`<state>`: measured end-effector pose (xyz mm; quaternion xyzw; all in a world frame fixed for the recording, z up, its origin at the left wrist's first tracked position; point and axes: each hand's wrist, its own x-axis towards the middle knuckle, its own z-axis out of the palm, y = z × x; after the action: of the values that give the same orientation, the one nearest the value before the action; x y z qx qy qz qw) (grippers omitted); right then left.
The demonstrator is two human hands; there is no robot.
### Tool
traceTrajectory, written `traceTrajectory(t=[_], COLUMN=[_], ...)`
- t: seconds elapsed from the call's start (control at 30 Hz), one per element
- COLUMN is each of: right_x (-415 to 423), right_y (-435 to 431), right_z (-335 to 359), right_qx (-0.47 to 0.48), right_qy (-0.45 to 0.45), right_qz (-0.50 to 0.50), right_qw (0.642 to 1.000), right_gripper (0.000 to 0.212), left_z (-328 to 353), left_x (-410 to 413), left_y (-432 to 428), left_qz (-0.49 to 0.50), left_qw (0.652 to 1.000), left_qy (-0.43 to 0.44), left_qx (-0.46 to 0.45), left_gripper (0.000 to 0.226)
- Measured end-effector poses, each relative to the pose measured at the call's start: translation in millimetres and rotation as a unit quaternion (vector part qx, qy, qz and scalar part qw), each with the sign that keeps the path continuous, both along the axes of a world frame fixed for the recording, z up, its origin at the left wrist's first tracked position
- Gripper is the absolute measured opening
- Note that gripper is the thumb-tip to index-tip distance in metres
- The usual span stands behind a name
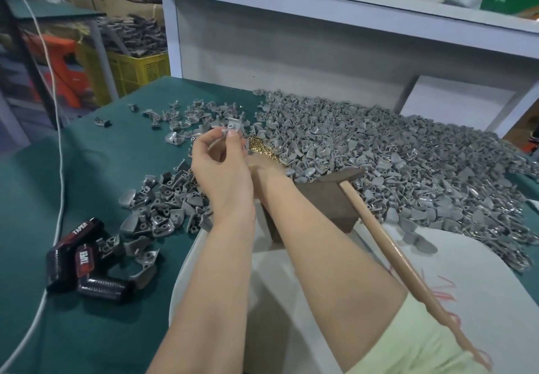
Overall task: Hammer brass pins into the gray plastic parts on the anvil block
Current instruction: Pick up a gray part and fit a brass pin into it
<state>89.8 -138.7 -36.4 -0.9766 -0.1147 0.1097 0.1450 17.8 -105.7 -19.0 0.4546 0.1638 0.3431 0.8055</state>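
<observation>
Gray plastic part (233, 125): lifted above the table, far-left of the anvil block and not yet on it.
Left hand (221, 169): thumb and fingers curled, pinching that part at the fingertips.
Right hand (260, 168): mostly hidden behind the left hand, close to the brass pins; I cannot tell whether it grips anything.
Brass pins (262, 147): small loose heap just right of the hands, against the big pile (408, 163) of gray parts.
Anvil block (329, 207): near-right of the hands, with the hammer head lying on top.
Hammer (408, 268): unheld, handle sloping near and right.
Risk, pin: a slim pin could slip from the fingers and vanish among the loose parts.
Risk, hammer: the right forearm runs just beside the handle; a nudge could slide it off the block.
Risk, seating: pile parts crowd the block's far side, so a part set down tilted would likely bend its pin.
Edges: the small heap (163, 201) lies near the green table (102, 169) edge by the left arm.
Open room: bare cloth to the left, toward the white cable (59, 155); the right side is buried.
</observation>
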Motion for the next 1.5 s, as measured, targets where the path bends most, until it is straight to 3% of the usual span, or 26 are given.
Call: traceTrajectory(t=[0.1,0.2,0.3,0.43,0.6,0.67,0.73,0.8,0.93,1.17,1.27,1.33,1.4,1.5], right_x=[-1.0,-1.4,-12.6,-49.7,-88.9,-93.6,-94.7,-95.6,-94.4,-95.6,-94.6,-95.0,-96.2,-97.0], right_y=[-3.3,-25.6,-73.4,-133.4,-159.9,-159.0,-154.1,-148.2,-141.7,-141.8,-146.0,-149.8,-150.8,-148.1], right_z=[2.3,16.8,30.9,41.8,21.7,14.2,9.8,7.5,5.9,6.6,5.9,4.7,2.7,-0.8], right_qx=[0.078,0.079,0.215,0.424,0.428,0.402,0.396,0.410,0.422,0.564,0.507,0.414,0.309,0.225], right_qy=[0.001,-0.090,-0.151,-0.132,-0.130,-0.153,-0.170,-0.181,-0.209,-0.125,-0.180,-0.233,-0.253,-0.244], right_qz=[0.001,-0.067,-0.121,-0.179,-0.176,-0.162,-0.145,-0.128,-0.118,-0.160,-0.176,-0.165,-0.132,-0.094], right_qw=[0.997,0.991,0.957,0.878,0.877,0.888,0.891,0.885,0.874,0.801,0.824,0.864,0.907,0.939], right_gripper=[0.030,0.022,0.009,0.023,0.025,0.020,0.021,0.024,0.020,0.015,0.018,0.019,0.017,0.010], left_z=[-0.6,-1.9,-3.6,-5.8,-7.9,-8.0,-7.6,-5.2,-3.2,-2.5,-4.0,-6.6,-9.8,-9.9], left_x=[-0.7,-0.3,-1.2,-8.3,-18.0,-18.7,-18.3,-18.3,-18.0,-16.7,-15.3,-13.9,-13.3,-15.9], left_y=[-1.5,-3.7,-12.2,-30.7,-46.9,-47.0,-45.8,-44.8,-46.0,-46.6,-44.4,-39.2,-35.9,-38.9], left_qz=[-0.017,-0.061,-0.132,-0.236,-0.247,-0.230,-0.225,-0.231,-0.243,-0.235,-0.227,-0.234,-0.262,-0.283], left_qw=[0.999,0.991,0.959,0.878,0.729,0.695,0.695,0.720,0.757,0.792,0.785,0.770,0.734,0.683], left_qy=[0.017,0.023,0.034,0.059,0.162,0.184,0.174,0.132,0.060,0.009,0.029,0.061,0.095,0.123], left_qx=[0.031,0.114,0.251,0.413,0.617,0.656,0.660,0.641,0.603,0.563,0.575,0.591,0.619,0.662], left_gripper=[0.015,0.016,0.015,0.009,0.008,0.004,0.013,0.018,0.008,0.010,0.008,0.006,0.010,0.010])
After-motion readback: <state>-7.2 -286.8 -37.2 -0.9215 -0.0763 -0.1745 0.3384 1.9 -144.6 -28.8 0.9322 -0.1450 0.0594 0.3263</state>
